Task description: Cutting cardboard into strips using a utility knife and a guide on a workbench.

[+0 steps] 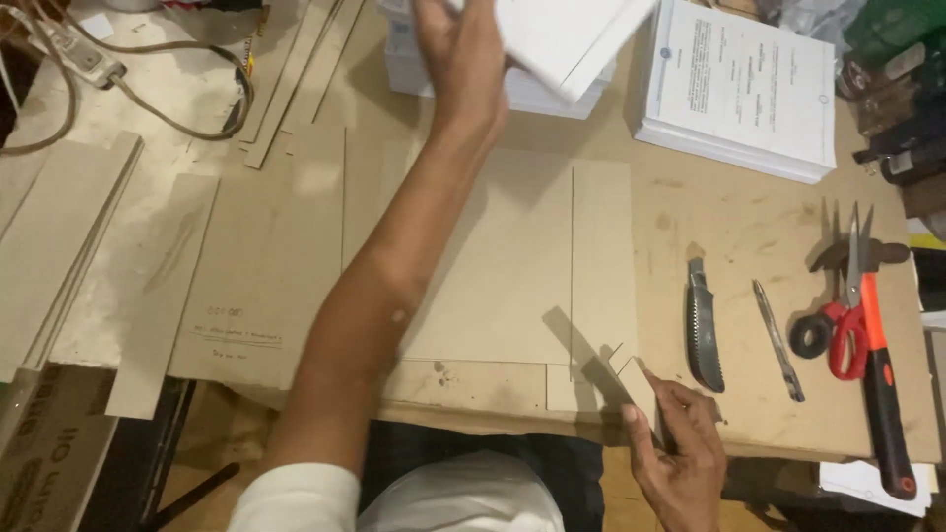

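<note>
Brown board covered the workbench (749,246), and on it lay a big sheet of greyboard (493,276) with a narrower strip (601,266) butted against its right edge. Up at the far side, the left hand (463,59) reached across, fingers closed around a stack of white sheets (567,34), lifting it just above another white pile (532,94). Beside those fingers, to their right, sat a printed paper stack (744,89).

Down at the near edge, the right hand (680,453) pinched a small offcut of board (639,389), thumb and fingertips closed on it, right at the corner of the strip. Off to the right of those fingers lay a utility knife (704,330), then a slim blade (778,340), then red-handled scissors (852,315) over a hammer (882,394) with an orange-and-black grip.

It looked like the gathering step: pages being brought over to the cut boards. The next move would call for a steady carry and squaring the pages against the board edge.
</note>
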